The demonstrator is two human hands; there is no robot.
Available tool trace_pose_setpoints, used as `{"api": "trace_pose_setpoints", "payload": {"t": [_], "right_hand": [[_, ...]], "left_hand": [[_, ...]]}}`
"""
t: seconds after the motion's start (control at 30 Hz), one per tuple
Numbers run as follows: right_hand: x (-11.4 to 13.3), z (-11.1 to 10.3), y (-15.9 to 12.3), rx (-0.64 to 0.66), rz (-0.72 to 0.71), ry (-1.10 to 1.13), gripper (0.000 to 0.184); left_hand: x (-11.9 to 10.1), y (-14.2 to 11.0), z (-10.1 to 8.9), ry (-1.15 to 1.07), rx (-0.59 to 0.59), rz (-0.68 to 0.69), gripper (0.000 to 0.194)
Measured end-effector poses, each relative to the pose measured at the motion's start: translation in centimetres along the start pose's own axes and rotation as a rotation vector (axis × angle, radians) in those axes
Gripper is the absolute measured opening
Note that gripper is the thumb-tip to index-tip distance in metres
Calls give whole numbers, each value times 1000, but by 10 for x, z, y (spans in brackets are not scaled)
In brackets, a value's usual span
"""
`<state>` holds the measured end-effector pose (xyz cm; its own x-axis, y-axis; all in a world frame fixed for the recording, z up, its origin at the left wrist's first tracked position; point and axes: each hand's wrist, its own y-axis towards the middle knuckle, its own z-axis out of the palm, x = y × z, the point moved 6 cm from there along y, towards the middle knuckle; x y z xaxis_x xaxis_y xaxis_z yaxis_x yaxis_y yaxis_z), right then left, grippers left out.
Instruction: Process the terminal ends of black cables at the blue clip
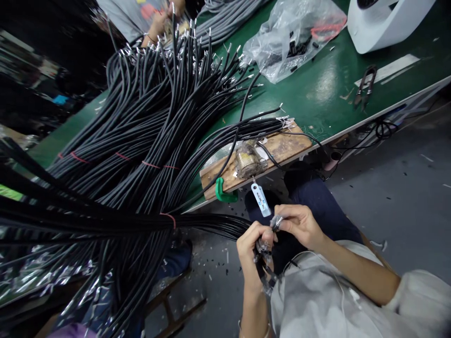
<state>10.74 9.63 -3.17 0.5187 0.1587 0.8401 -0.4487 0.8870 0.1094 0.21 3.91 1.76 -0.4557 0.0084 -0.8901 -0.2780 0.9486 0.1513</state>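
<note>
My left hand point(254, 239) is closed around the end of a bundle of black cables point(214, 225), over my lap. Shiny, silvery cable ends point(264, 258) poke out below its fingers. Thumb and fingers of my right hand point(299, 225) pinch one silvery cable end point(276, 221) right beside the left fingertips. Whether that end is bare wire or clear wrapping, I cannot tell. A red tie point(168, 219) circles the held bundle farther left.
Large piles of black cables point(151, 117) cover the green table point(327, 89). A wooden board point(296, 141) with a motor-like block point(246, 162) is clamped by a green clamp point(225, 191). Snips point(365, 87) and a plastic bag point(282, 37) lie beyond. Another person's hands point(158, 23) work opposite.
</note>
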Motion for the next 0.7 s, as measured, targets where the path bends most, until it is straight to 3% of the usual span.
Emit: {"api": "trace_pose_setpoints", "payload": {"t": [0.07,0.2,0.27,0.33,0.43,0.5,0.57,0.63,0.7], "right_hand": [[11,-3,0,17,-73,-100,14],[13,-3,2,55,-7,-54,29],[9,-2,2,-15,36,-23,29],[6,-4,-1,-170,41,-83,31],[16,-5,-12,-399,-142,-369,20],[29,3,-21,-404,-376,-581,17],[37,13,-29,-321,-576,-701,25],[38,12,-31,-279,-617,-697,30],[33,3,-25,-300,-468,-598,30]], "left_hand": [[-2,2,-2,28,15,-15,45],[-2,4,-3,50,76,-63,48],[-1,3,-2,48,75,-80,47],[-2,1,-3,72,5,-78,44],[-4,-4,-4,166,-171,-63,38],[-6,-8,-2,211,-243,-51,35],[-7,-9,-2,214,-284,-52,35],[-7,-8,-3,210,-302,-58,35],[-6,-7,-4,211,-291,-56,35]]}}
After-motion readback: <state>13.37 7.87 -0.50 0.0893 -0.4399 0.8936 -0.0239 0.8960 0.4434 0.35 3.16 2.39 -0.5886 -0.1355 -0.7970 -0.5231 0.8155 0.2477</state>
